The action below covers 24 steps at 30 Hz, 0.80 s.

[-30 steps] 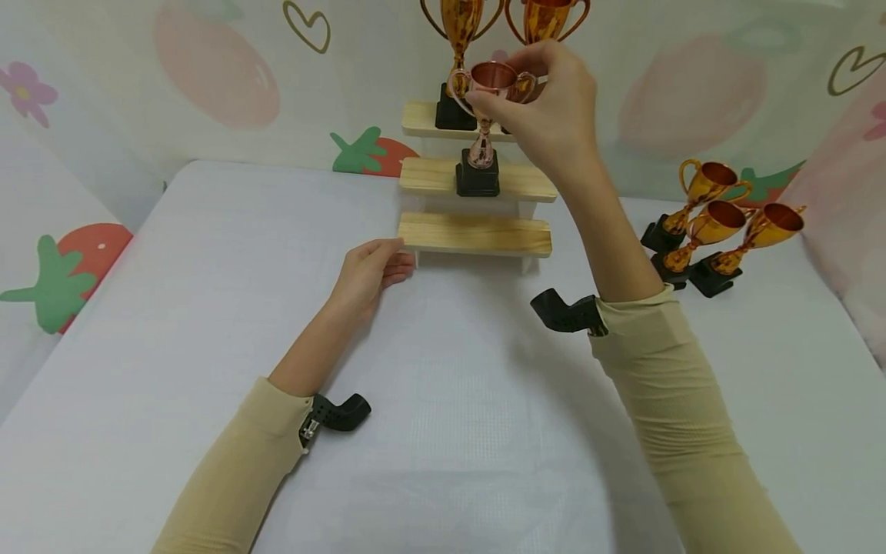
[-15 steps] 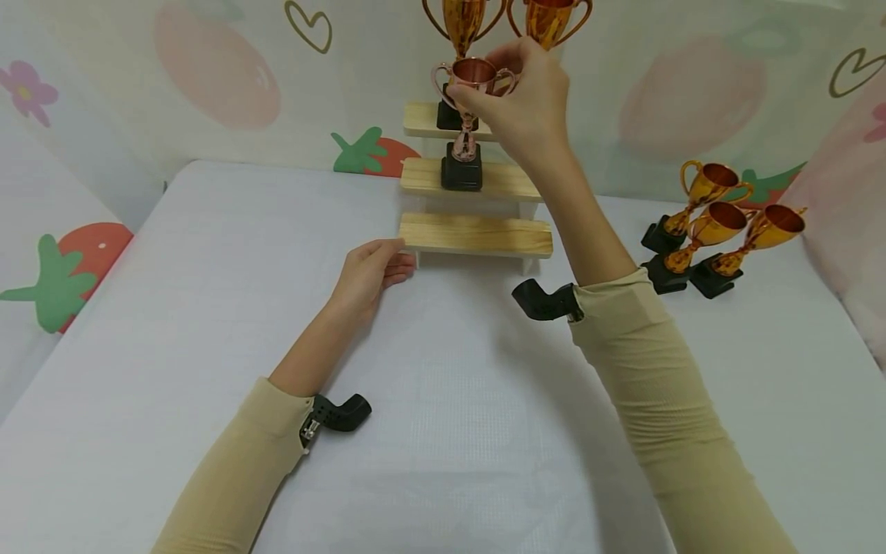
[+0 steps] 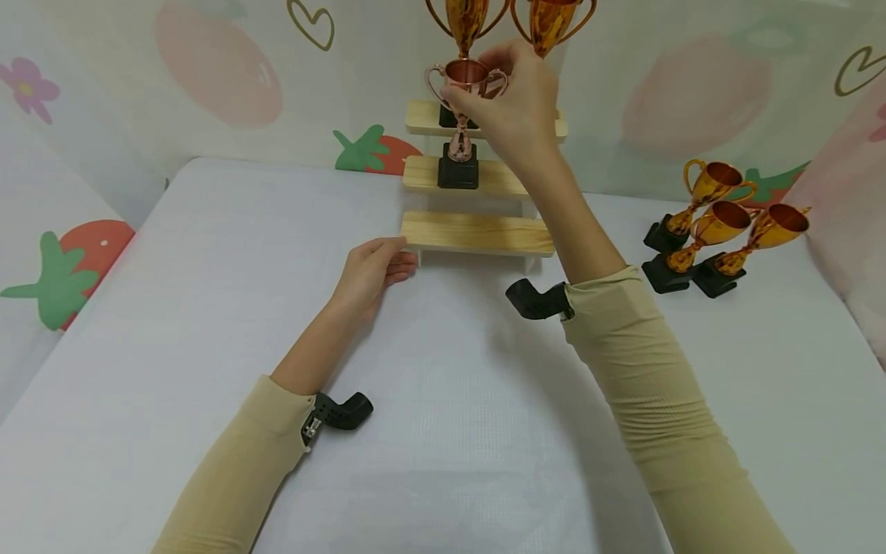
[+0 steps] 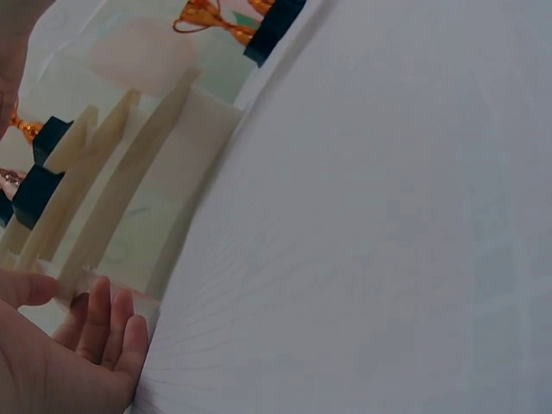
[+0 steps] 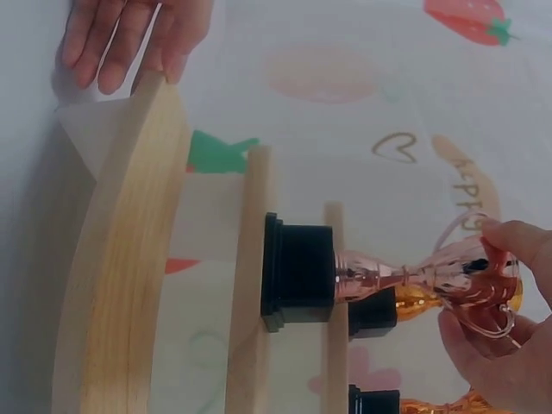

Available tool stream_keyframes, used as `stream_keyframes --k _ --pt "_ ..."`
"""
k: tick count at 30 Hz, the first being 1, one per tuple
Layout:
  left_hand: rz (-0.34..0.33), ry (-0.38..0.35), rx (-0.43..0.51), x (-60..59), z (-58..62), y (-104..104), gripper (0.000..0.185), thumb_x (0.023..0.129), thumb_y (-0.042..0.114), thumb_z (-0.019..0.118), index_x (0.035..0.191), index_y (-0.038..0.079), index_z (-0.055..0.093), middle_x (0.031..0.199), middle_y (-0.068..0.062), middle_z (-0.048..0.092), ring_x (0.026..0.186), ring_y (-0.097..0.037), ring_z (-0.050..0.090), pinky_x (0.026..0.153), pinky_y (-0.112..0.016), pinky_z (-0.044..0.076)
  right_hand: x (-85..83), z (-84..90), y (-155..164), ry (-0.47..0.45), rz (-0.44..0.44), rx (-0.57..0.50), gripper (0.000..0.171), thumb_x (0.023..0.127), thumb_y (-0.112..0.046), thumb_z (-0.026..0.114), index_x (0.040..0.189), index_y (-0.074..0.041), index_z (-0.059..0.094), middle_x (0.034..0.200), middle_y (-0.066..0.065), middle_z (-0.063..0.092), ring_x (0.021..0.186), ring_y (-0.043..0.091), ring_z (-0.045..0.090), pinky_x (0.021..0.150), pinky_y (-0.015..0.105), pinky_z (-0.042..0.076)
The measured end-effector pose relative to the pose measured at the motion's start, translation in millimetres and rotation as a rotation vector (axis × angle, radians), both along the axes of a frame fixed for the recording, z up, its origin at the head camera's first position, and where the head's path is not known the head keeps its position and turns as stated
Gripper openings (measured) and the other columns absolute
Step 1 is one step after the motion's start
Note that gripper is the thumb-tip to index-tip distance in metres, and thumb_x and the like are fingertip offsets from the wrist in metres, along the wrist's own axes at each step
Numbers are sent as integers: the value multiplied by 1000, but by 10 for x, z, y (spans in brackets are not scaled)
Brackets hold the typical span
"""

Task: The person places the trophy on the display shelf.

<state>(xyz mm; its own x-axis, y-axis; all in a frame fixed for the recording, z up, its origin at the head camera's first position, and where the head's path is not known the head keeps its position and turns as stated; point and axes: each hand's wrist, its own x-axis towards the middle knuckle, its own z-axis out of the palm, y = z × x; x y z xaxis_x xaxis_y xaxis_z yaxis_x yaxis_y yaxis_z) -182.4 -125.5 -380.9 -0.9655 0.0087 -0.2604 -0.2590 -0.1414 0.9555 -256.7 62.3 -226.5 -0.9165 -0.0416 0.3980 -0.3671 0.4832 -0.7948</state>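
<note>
My right hand (image 3: 519, 108) grips a small rose-gold trophy (image 3: 460, 138) by its cup, thumb on the near side. The trophy stands upright, its black base against the middle board of a three-tier wooden display shelf (image 3: 477, 233), left of that board's centre. In the right wrist view the base (image 5: 297, 272) appears to touch the board. My left hand (image 3: 370, 273) pinches the left end of the lowest board; the left wrist view shows the thumb (image 4: 30, 289) against the board's end, with the other fingers spread beside it.
Two larger gold trophies stand on the top board: a left one (image 3: 467, 19) and a right one (image 3: 550, 23), partly behind my right hand. Three orange-gold trophies (image 3: 720, 223) stand grouped on the white-covered table (image 3: 443, 423) at the right. A strawberry-print backdrop (image 3: 228, 69) hangs behind.
My right hand has carried the rose-gold trophy left and slightly down over the middle board, slowing in the last half second. The left hand keeps its place at the lowest board.
</note>
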Motion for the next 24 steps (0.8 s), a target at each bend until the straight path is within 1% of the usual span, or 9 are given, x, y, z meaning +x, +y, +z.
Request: stream_keyframes --k 5,12,18,21,24 --pt "2 1 3 -4 -2 -1 38 112 15 51 137 -13 55 84 3 69 80 -8 67 79 -15 58 -4 -9 -2 2 2 4 51 94 -23 83 130 3 58 122 11 66 93 9 58 81 19 53" --pt "-1 2 -8 -1 4 -6 39 112 15 50 138 -13 55 84 4 68 81 -8 67 80 -15 58 1 -26 -2 12 7 9 53 94 -22 83 132 4 58 120 14 66 92 9 57 81 18 51" --pt "-10 3 -11 8 11 -11 40 112 15 50 140 -13 54 87 3 68 83 -8 67 81 -16 57 31 -26 14 7 -2 37 60 93 -26 84 139 2 56 130 14 62 96 10 50 79 19 46" --pt "-11 3 -8 10 10 -12 40 112 15 50 140 -13 54 87 2 68 83 -8 67 82 -16 57 61 -18 29 -10 -10 42 65 93 -28 84 144 -1 55 136 14 60 99 11 50 83 19 47" --pt "-11 4 -7 12 7 -15 40 112 15 50 139 -13 54 87 2 68 83 -8 68 82 -16 58 103 -10 55 -31 -13 15 68 93 -27 84 148 -3 52 139 13 59 103 15 55 88 20 50"
